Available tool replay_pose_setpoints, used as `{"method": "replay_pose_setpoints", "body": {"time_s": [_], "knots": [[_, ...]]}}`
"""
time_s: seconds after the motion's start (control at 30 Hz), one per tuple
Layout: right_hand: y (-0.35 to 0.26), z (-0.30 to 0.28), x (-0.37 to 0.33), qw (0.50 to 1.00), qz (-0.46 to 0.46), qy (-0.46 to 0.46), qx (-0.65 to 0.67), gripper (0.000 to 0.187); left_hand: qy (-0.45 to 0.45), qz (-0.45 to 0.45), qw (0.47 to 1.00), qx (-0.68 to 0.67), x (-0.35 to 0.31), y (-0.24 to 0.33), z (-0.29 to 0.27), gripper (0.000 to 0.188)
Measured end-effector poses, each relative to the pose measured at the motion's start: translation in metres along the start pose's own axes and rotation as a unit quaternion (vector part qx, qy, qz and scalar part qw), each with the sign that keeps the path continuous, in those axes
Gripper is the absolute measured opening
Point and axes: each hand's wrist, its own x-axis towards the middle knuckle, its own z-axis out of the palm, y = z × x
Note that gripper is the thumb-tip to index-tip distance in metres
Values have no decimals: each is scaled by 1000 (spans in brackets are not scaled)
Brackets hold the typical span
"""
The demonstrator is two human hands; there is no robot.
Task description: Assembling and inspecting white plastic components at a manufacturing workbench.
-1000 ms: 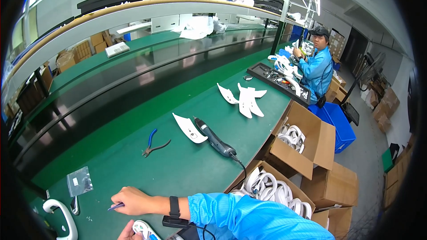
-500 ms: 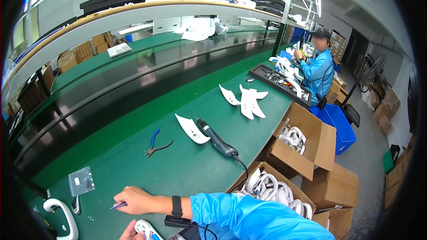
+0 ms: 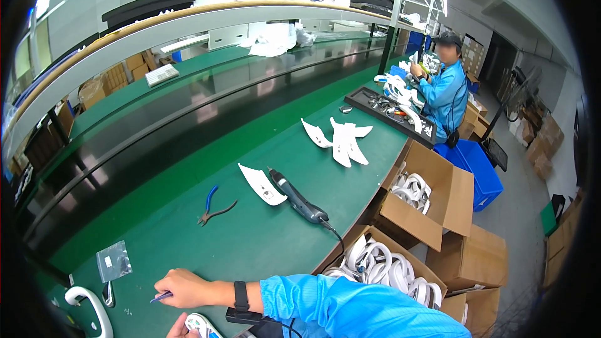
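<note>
My right hand (image 3: 183, 288) is closed around a thin, dark, pointed tool (image 3: 161, 297) that looks like tweezers, held just above the green table. Just below it, at the lower edge, my left hand (image 3: 179, 328) grips a rounded white plastic part (image 3: 201, 323) with a blue strip in it; much of that hand is cut off. A curved white handle-shaped piece (image 3: 97, 313) lies to the left. Close to it are a small clear plastic bag (image 3: 114, 258) and a dark, shiny small object (image 3: 108, 294). Tiny bits (image 3: 128, 312) are scattered by my hands.
Blue-handled cutting pliers (image 3: 213, 205), a curved white panel (image 3: 260, 184) and a corded electric screwdriver (image 3: 298, 197) lie ahead. More white panels (image 3: 345, 141) and a black tray (image 3: 382, 111) are farther off. Cardboard boxes (image 3: 410, 216) hold white parts at right. A co-worker (image 3: 447, 97) stands beyond.
The view has shifted slightly, so the table things appear a little to the left. My right hand still has the thin tool, and my left hand still has the white part.
</note>
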Motion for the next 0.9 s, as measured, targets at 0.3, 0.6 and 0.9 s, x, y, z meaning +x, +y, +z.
{"method": "replay_pose_setpoints", "body": {"time_s": [0.3,0.6,0.9], "knots": [[5,3,2,999,-24,33,15,30,-4,16,999,44,-3,11,11,42],[3,-4,4,1000,0,28,-8,26,21,-7,997,78,-10,37,33,40],[12,-2,6,998,-21,54,-17,28,4,-20,1000,12,-2,14,14,40]]}}
